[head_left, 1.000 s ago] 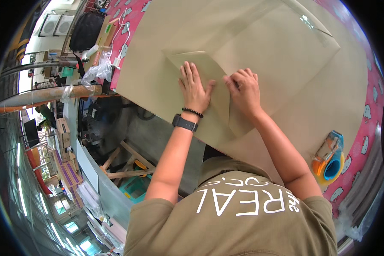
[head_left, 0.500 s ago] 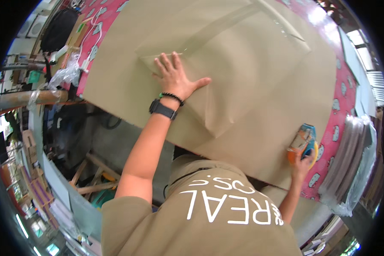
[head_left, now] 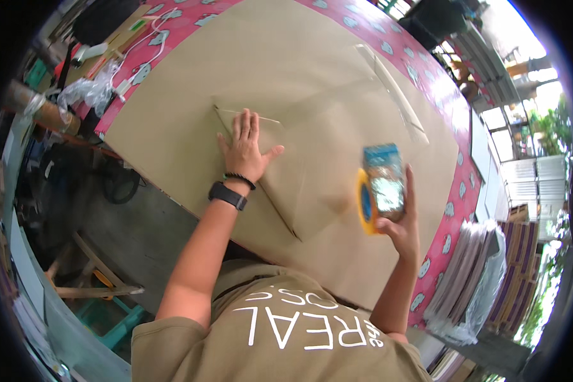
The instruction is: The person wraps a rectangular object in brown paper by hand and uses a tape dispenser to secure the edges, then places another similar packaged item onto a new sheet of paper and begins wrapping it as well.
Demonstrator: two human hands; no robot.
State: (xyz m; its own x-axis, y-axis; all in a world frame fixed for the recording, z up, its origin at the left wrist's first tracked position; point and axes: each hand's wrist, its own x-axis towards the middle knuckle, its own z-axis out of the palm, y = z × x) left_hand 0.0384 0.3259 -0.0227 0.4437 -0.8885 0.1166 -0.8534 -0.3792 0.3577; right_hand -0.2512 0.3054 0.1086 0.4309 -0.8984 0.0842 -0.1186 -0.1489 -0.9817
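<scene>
A large sheet of brown wrapping paper [head_left: 172, 70] covers most of the table, with a folded part in its middle. My left hand [head_left: 244, 149] lies flat on the fold, fingers stretched out, close to the folded edge that runs toward me. My right hand [head_left: 404, 232] is wrapped around a packing tape dispenser [head_left: 384, 181], blue at one end, with a yellow and blue roll at its side. The dispenser is above the right part of the paper, slightly blurred. A shiny strip of clear tape [head_left: 395, 92] runs along the far right fold.
Pink patterned table covering [head_left: 449, 207] shows around the paper. Plastic-wrapped grey sheets [head_left: 465, 274] are stacked at the right. A white power strip [head_left: 122, 89] with cords and crumpled clear plastic [head_left: 92, 86] lie at the far left. A wooden frame [head_left: 99, 261] stands below the table's left side.
My right hand has brought the tape dispenser up and inward from the paper's right edge and turned it. My left hand still lies on the fold, its fingers closer together. The view has shifted.
</scene>
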